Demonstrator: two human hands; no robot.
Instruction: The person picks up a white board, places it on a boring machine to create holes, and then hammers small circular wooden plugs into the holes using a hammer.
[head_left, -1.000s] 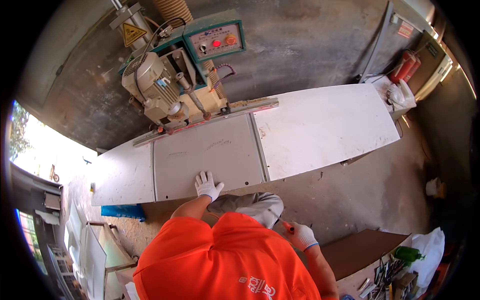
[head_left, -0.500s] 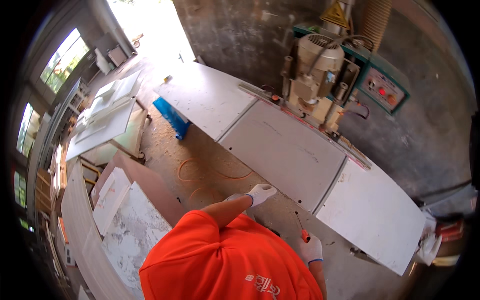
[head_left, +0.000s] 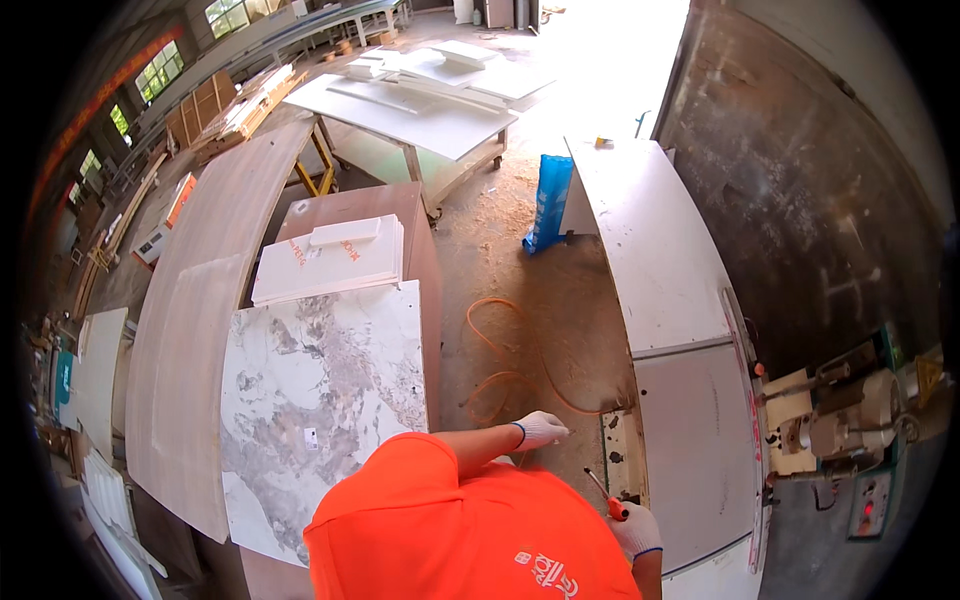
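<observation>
My left hand [head_left: 541, 430], in a white knit glove, is held over the floor in front of me. Its fingers are drawn together, and whatever may be between them is too small to make out. A screwdriver with a red and black handle [head_left: 617, 509] is gripped in my right hand [head_left: 638, 530], also gloved. The screwdriver's thin shaft points up and away from me, toward the left. My right hand is close to the near side of the long white worktable [head_left: 665, 240]; the left one stays apart from it.
On the left, a marble-patterned board [head_left: 320, 400] lies beside stacked white panels [head_left: 330, 265]. An orange hose [head_left: 500, 375] loops over the floor. Farther off are a blue bag [head_left: 549, 205] and a cart [head_left: 455, 180] loaded with white boards. A drilling machine [head_left: 830, 430] borders the table's right side.
My view has swung left, so the table and machine now sit farther right and the stacked boards show more fully. The screwdriver remains in my right hand.
</observation>
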